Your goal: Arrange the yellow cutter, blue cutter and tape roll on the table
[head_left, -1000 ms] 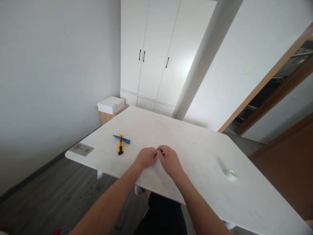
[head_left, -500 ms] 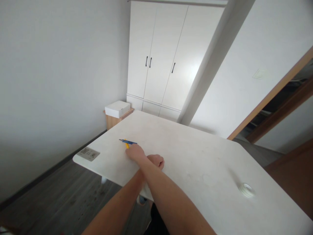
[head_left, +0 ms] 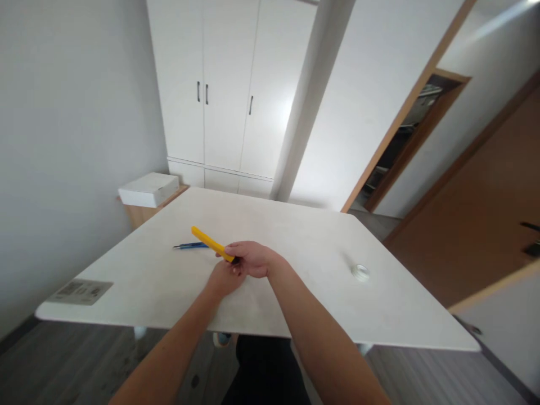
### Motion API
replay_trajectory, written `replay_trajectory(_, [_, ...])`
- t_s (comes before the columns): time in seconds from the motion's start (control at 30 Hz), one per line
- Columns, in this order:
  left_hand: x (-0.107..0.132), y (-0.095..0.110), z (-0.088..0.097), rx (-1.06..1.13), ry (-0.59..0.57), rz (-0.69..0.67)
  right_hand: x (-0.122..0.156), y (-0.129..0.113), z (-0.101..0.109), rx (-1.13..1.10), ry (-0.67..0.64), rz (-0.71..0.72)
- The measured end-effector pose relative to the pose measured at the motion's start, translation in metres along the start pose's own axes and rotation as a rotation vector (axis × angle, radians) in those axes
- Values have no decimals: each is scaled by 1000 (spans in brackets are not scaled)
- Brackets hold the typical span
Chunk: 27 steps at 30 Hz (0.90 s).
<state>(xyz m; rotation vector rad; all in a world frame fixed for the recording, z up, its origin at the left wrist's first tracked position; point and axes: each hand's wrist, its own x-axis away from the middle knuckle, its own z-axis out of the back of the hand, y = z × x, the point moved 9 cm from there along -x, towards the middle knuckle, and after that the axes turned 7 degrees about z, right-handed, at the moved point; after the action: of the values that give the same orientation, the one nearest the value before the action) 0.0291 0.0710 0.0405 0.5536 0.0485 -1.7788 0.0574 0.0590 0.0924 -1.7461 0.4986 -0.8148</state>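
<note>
My right hand (head_left: pixel 252 258) is closed on a yellow utility knife (head_left: pixel 210 242), held tilted above the table with its far end pointing up and to the left. The knife's near end is dark and lies by the fingers. Just below, my left hand (head_left: pixel 225 279) rests near the white table (head_left: pixel 295 236) with its fingers curled. The right hand partly covers it, so what it holds, if anything, is hidden. A blue pen (head_left: pixel 189 246) with a metal tip lies on the table behind the knife, its right end hidden.
A roll of clear tape (head_left: pixel 360 273) lies on the table's right side. A printed label (head_left: pixel 82 292) is at the near left corner. Beyond the table are a white box (head_left: pixel 149 189) on a wooden stand and a white wardrobe (head_left: pixel 228 84). A brown door (head_left: pixel 476 185) stands at the right.
My right hand has picked up the yellow utility knife from beside the pen and drawn it back over my left hand. The view has swung to the right.
</note>
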Motion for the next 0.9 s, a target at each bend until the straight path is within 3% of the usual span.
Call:
replay_trajectory(0.1, [-4,6,-2,38,-99,-59,82,9,79,352,225,105])
replay_trajectory(0.27, [-5,6,-4,-5,-198,-29,248,49,220,1053,735,-26])
replay_trajectory(0.33, [-4,8,-3,-17,-198,-33,296,63,256,1221,847,-139])
replay_trajectory(0.4, [-4,8,-2,-30,-196,-33,322,72,278,1292,888,-203])
replay_trajectory(0.57, [-3,9,0,-39,-172,-45,333,88,295,1317,909,-270])
replay_trajectory(0.77, [-3,7,-2,-48,-176,-49,335,87,286,1332,1057,-366])
replay_trajectory(0.83, [-3,8,-1,-56,-174,-45,320,72,271,1363,1111,-319])
replay_trajectory(0.9, [-3,9,0,-61,-181,-33,279,52,247,1384,1063,-158])
